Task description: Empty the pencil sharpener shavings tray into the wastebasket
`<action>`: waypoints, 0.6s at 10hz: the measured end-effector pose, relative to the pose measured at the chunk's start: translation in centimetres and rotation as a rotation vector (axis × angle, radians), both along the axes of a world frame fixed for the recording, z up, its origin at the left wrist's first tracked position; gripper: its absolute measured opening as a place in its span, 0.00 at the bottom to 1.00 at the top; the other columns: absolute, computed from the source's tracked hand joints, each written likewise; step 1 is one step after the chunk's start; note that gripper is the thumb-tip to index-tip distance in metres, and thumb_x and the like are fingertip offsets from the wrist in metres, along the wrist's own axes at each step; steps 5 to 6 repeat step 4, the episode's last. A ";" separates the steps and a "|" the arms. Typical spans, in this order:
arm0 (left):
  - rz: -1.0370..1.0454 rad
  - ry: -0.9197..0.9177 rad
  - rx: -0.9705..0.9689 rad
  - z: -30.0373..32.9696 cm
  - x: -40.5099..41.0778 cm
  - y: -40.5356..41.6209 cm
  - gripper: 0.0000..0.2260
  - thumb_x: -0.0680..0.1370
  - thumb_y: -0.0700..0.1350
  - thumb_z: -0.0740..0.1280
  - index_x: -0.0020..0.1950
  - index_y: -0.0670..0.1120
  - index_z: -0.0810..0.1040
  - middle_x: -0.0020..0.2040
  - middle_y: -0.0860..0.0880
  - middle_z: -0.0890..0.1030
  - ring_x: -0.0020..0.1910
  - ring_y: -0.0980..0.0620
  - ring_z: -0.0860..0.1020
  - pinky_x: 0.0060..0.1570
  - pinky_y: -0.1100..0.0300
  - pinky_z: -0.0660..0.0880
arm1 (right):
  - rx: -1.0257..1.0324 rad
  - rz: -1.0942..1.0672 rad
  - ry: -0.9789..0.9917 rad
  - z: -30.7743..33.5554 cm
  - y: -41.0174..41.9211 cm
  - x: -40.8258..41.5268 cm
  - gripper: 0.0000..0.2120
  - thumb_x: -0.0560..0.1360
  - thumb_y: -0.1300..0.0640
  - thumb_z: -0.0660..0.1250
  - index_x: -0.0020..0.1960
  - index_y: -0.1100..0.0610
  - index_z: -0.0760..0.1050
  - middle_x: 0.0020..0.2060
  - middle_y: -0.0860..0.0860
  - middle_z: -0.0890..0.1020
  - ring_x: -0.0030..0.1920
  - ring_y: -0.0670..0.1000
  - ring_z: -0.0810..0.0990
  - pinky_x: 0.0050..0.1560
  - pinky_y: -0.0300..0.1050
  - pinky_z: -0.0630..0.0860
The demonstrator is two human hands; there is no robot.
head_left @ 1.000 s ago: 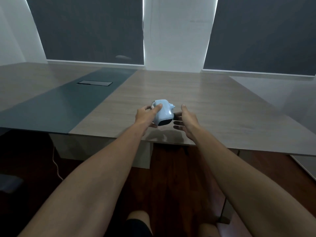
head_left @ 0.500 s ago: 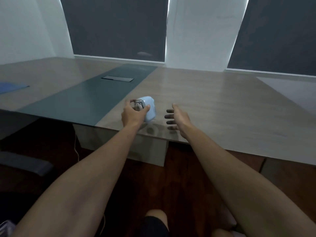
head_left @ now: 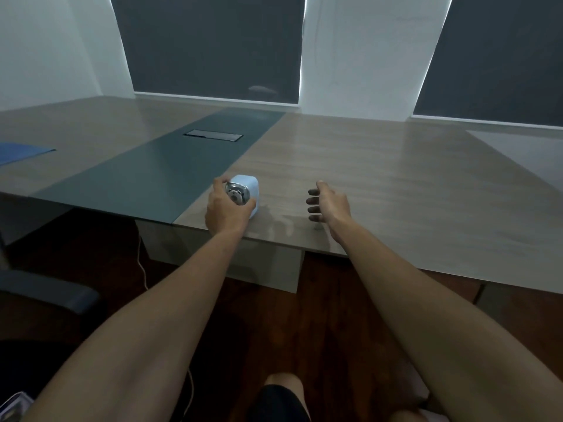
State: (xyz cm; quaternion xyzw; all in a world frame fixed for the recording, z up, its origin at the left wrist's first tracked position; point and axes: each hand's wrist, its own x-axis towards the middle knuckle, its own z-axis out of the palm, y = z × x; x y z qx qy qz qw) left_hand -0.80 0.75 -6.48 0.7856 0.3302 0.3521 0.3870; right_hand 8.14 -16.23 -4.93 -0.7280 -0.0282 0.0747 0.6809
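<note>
Sharpener [head_left: 250, 193] now turned, right hand [head_left: 330, 205] withdrawn.

Wooden table [head_left: 396, 184], grey inlay [head_left: 158, 175] (blue sheet [head_left: 21, 152], perhaps folder).

Wood-grain table [head_left: 380, 178] — grey inlay strip, blue sheet [head_left: 21, 152], pale-blue pencil sharpener [head_left: 248, 193] near its front edge.

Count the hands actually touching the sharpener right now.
1. The left hand grips the light blue sharpener at the table's near edge; the right hand hovers open, apart to its right.
</note>
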 end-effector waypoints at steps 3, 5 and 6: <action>-0.100 -0.043 0.460 1.8 2.0 -4.3 0.29 0.72 0.55 0.70 0.70 0.45 0.72 0.73 0.43 0.71 0.75 0.42 0.65 0.73 0.44 0.61 | -0.522 -0.098 -0.406 0.8 -7.5 1.4 0.20 0.79 0.49 0.56 0.52 0.62 0.80 0.50 0.60 0.83 0.53 0.61 0.79 0.52 0.51 0.74; -0.271 0.024 0.499 2.0 3.4 -7.8 0.28 0.73 0.54 0.68 0.70 0.43 0.72 0.75 0.42 0.69 0.77 0.43 0.63 0.74 0.46 0.59 | -0.779 -0.116 -0.483 -0.2 -11.0 2.1 0.23 0.77 0.45 0.55 0.62 0.58 0.78 0.60 0.59 0.82 0.62 0.61 0.77 0.58 0.52 0.74; -0.271 0.024 0.499 2.0 3.4 -7.8 0.28 0.73 0.54 0.68 0.70 0.43 0.72 0.75 0.42 0.69 0.77 0.43 0.63 0.74 0.46 0.59 | -0.779 -0.116 -0.483 -0.2 -11.0 2.1 0.23 0.77 0.45 0.55 0.62 0.58 0.78 0.60 0.59 0.82 0.62 0.61 0.77 0.58 0.52 0.74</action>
